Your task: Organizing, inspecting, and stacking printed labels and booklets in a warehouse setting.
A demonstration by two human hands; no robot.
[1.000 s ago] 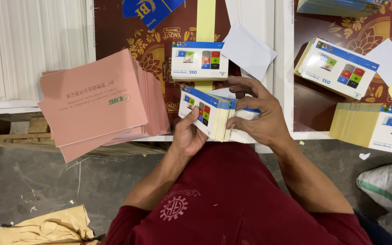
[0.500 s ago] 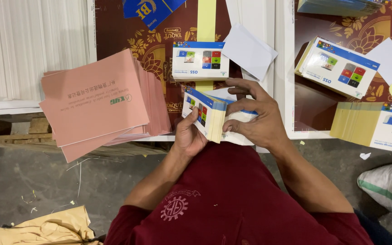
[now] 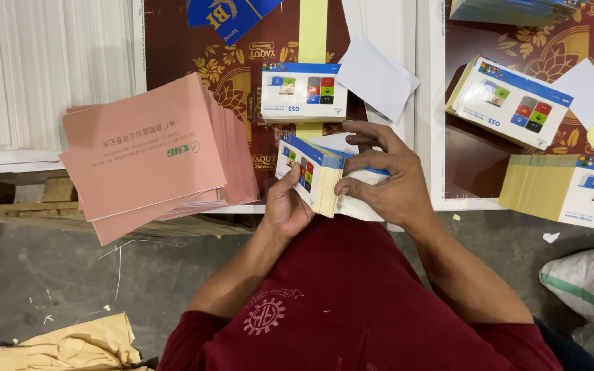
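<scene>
Two hands show: the left hand [image 3: 287, 206] and the right hand [image 3: 383, 180], together gripping one bundle of cards [image 3: 317, 177]. Three more card stacks lie about: one far in the middle [image 3: 303, 91], one far right [image 3: 510, 103], one near right [image 3: 565, 189]. One pile of pink envelopes [image 3: 152, 154] sits left. One white sack [image 3: 586, 288] lies near right.

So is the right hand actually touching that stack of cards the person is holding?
Touching. The head view shows the right hand with its fingertips pressed onto the edge of the stack of cards.
</scene>
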